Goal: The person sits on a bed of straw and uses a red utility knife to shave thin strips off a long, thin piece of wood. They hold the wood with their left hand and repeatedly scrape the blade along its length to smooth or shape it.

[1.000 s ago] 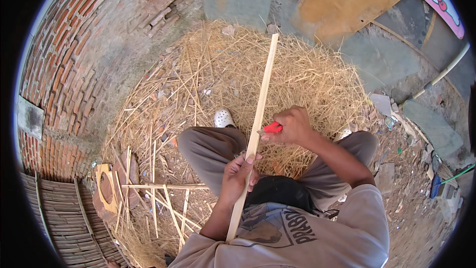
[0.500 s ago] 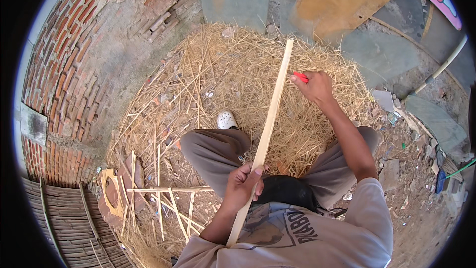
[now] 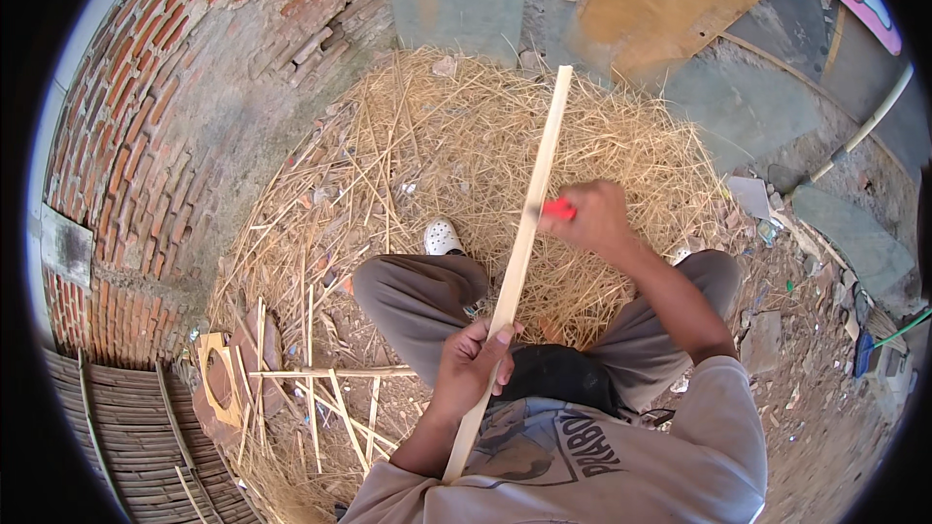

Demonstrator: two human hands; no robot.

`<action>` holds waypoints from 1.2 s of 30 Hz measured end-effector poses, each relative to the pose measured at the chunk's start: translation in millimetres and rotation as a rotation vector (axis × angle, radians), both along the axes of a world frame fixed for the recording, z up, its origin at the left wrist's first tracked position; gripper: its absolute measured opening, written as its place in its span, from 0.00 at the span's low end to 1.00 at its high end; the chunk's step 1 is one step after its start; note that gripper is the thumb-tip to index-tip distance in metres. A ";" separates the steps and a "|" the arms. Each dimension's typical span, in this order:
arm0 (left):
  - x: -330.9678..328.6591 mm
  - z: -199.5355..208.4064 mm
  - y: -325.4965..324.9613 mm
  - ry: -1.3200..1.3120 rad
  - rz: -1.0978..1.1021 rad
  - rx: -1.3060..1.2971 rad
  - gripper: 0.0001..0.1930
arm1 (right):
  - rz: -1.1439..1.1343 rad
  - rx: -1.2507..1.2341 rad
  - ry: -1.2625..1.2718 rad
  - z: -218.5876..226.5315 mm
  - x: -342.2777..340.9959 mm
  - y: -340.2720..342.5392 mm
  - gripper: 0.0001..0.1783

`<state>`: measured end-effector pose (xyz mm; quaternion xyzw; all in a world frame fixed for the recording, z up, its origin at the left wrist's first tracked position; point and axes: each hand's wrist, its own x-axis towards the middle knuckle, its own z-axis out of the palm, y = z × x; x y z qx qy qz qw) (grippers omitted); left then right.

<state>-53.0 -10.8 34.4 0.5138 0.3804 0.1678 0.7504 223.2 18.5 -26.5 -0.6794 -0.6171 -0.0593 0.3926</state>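
A long pale bamboo strip [image 3: 529, 233] slants up and away from my lap, its near end resting against my shirt at the waist. My left hand [image 3: 476, 361] is closed around its lower part, thumb on top. In my right hand [image 3: 594, 220] is a red-handled knife [image 3: 559, 209], gripped in closed fingers. Its blurred greyish blade meets the strip about midway along the far length. A black pad [image 3: 558, 376] lies across my lap beneath the strip.
Thin straw-like shavings [image 3: 612, 136] heap in front of my legs. Loose narrow strips [image 3: 335, 370] lie at the left, near a board with a round hole [image 3: 221, 378]. A brick wall [image 3: 146, 155] rises on the left; flat panels [image 3: 456, 0] stand at the back.
My right hand has moved down and left along the strip, bringing the knife from beside it onto it. My left hand holds nearly the same place.
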 end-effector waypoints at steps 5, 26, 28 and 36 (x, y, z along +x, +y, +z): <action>1.6 -3.3 -7.3 -0.026 -0.066 -0.033 0.14 | -0.199 0.021 -0.038 -6.3 61.9 13.7 0.37; -3.0 6.2 8.8 -0.012 0.069 0.110 0.13 | 0.252 -0.044 -0.012 0.0 -42.9 -21.2 0.34; 0.7 1.5 10.0 -0.142 0.075 -0.036 0.12 | 0.279 -0.002 -0.025 0.1 -43.0 -20.3 0.34; 6.7 -19.8 3.2 -0.479 0.045 -0.466 0.10 | -0.050 -0.060 -0.012 -4.5 10.9 7.2 0.34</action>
